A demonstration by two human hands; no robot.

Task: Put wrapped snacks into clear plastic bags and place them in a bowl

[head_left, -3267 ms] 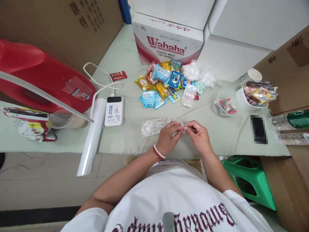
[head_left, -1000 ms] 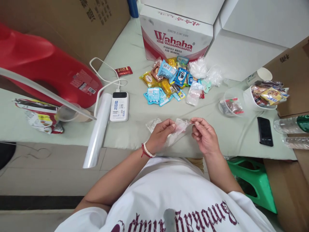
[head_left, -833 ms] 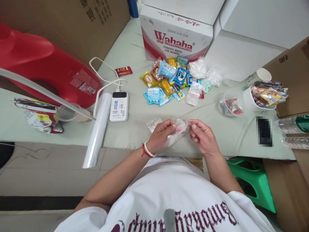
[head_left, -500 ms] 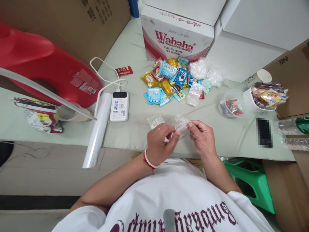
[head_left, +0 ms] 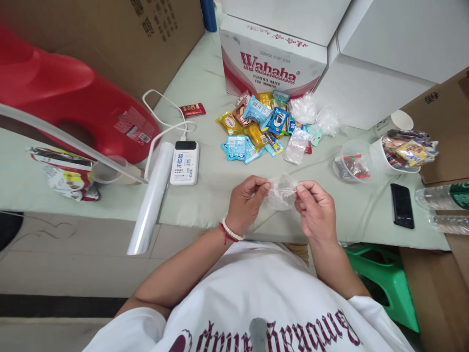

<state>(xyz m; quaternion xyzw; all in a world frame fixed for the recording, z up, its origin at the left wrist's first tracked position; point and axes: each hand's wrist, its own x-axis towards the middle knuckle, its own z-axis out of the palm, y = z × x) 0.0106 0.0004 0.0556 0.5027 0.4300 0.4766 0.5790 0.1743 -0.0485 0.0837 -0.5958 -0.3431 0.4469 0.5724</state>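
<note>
My left hand (head_left: 246, 202) and my right hand (head_left: 317, 215) are both pinched on a small crumpled clear plastic bag (head_left: 281, 192), held between them just above the near edge of the pale green table (head_left: 205, 190). The left wrist wears a red and white bead bracelet. A pile of small snack packets (head_left: 256, 128) in blue, yellow and orange lies further back, with more crumpled clear bags (head_left: 302, 108) beside it.
A Wahaha carton (head_left: 269, 66) stands behind the pile. Left: a white power bank (head_left: 185, 162) with cable, a clear roll (head_left: 152, 197), a red jug (head_left: 73, 107). Right: cups holding snacks (head_left: 403, 151), a clear lid (head_left: 350, 164), a phone (head_left: 402, 205), bottles (head_left: 443, 195), a green stool (head_left: 383, 278).
The flat clear bag that lay stretched under my hands has been gathered into a small crumpled bundle between both hands. The head camera has shifted slightly.
</note>
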